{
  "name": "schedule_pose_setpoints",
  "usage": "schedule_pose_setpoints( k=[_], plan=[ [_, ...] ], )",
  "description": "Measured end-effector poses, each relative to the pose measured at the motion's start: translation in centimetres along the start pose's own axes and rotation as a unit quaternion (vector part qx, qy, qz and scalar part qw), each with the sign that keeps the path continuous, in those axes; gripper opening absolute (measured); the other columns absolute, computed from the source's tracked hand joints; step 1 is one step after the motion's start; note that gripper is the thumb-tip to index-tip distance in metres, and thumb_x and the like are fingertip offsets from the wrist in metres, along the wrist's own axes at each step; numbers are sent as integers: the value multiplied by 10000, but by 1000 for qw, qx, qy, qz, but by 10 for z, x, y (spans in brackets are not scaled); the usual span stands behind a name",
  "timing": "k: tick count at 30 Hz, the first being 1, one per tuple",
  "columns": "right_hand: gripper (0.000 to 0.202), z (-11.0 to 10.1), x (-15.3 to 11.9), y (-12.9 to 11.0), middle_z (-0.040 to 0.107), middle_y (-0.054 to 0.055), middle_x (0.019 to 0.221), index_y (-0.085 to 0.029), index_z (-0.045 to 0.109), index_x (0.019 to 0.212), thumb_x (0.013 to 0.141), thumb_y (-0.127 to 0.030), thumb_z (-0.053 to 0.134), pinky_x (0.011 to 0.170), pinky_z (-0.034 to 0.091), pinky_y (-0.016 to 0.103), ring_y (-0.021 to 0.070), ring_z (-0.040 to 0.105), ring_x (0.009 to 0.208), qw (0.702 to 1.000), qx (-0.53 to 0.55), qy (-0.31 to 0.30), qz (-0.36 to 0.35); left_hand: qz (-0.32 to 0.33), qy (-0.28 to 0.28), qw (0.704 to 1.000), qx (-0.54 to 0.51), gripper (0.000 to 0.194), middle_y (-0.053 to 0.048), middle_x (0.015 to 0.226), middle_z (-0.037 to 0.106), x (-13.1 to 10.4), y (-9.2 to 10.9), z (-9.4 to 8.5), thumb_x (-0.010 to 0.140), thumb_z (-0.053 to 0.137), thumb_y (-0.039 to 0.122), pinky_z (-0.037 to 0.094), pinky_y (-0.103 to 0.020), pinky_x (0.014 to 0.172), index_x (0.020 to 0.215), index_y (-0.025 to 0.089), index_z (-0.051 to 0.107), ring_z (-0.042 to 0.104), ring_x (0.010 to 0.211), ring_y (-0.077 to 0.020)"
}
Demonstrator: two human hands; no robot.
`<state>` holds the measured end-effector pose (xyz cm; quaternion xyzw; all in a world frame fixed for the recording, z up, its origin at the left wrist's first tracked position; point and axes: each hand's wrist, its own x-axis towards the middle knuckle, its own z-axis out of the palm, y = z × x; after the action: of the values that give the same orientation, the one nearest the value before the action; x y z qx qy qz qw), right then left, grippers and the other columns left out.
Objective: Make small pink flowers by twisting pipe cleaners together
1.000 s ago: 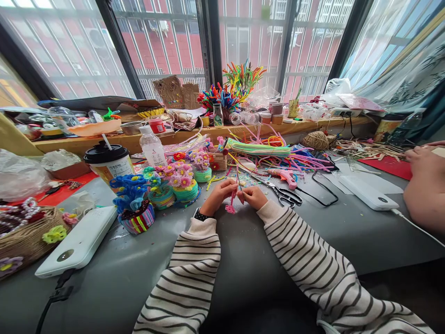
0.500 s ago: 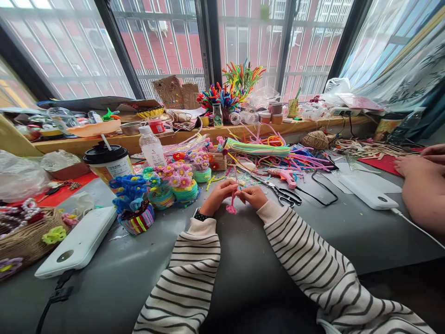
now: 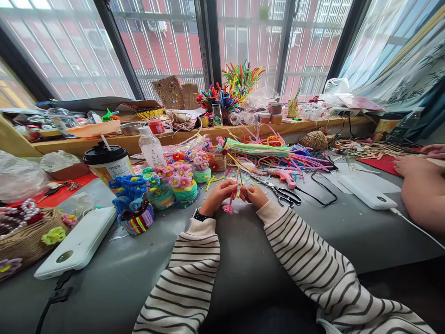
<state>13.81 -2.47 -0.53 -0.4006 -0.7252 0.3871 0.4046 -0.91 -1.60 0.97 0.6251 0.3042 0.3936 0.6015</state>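
The left hand (image 3: pixel 221 197) is closed in a narrow pinch on the stem of a pink pipe-cleaner flower (image 3: pixel 228 209). The flower head hangs downward below the fingertips, above the grey tabletop (image 3: pixel 250 260). The right hand (image 3: pixel 255 196) faces the left, just beside the stem, with its fingers curled; the detail is too small to tell whether its fingertips grip a strand. A dark wristband (image 3: pixel 200 215) sits at the left wrist. Both sleeves are striped.

To the right of the right hand lie scissors (image 3: pixel 285 195), handles nearest the person. A pink glue gun (image 3: pixel 285 176) rests just beyond them, with a black cord leading right. Beyond the hands, a bundle of pale-green pipe cleaners (image 3: pixel 257 147) lies on loose strands of other colours.

To the left of the left hand stand a pot of pink pipe-cleaner flowers (image 3: pixel 181 178) and a striped pot of blue pipe-cleaner flowers (image 3: pixel 132 204). Behind the blue flowers is a black-lidded drink cup (image 3: pixel 120 167); a clear plastic bottle (image 3: pixel 152 150) stands near it.

A white power bank (image 3: pixel 78 243) occupies the left side; another white device (image 3: pixel 368 194) lies at right, near a co-worker's hand (image 3: pixel 410 166).
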Motion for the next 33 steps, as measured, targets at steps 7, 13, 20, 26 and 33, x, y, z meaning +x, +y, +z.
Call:
schedule_pose_setpoints(
  k=[7,13,20,26,33],
  plan=[
    [652,2,1,9,206,-65,354,-166,426,462,617,-754,189,388,163,227,50,200,355,999,11,-43,13,-2,-2,1000,-5,254,47,555,441,0,0,-1,644,548,385,349,-218,591,629,147,460,431,535,-67],
    [656,2,0,6,257,-54,369,-161,437,462,622,-748,193,415,211,222,57,251,382,999,-11,-40,-6,-12,-27,999,-14,214,43,544,440,0,-1,0,635,558,357,357,-233,594,613,161,475,459,542,-84],
    [590,2,-1,2,386,-30,400,-159,381,383,650,-682,330,501,309,208,61,361,435,999,-46,21,-12,-6,0,1000,-13,220,38,564,445,0,1,0,643,559,352,320,-206,540,642,147,482,415,528,-64],
    [595,3,0,3,388,-26,389,-165,389,373,622,-703,334,489,303,218,62,347,414,998,-47,38,-11,2,19,1000,-25,224,38,569,442,1,0,0,629,565,352,314,-204,531,634,149,473,411,518,-61],
    [626,3,1,7,338,-37,389,-157,413,413,629,-726,268,442,246,216,53,292,394,1000,-25,-10,-5,-1,5,1000,-14,210,37,565,447,-1,1,0,641,556,344,317,-213,557,621,152,472,409,530,-69]
  ],
)
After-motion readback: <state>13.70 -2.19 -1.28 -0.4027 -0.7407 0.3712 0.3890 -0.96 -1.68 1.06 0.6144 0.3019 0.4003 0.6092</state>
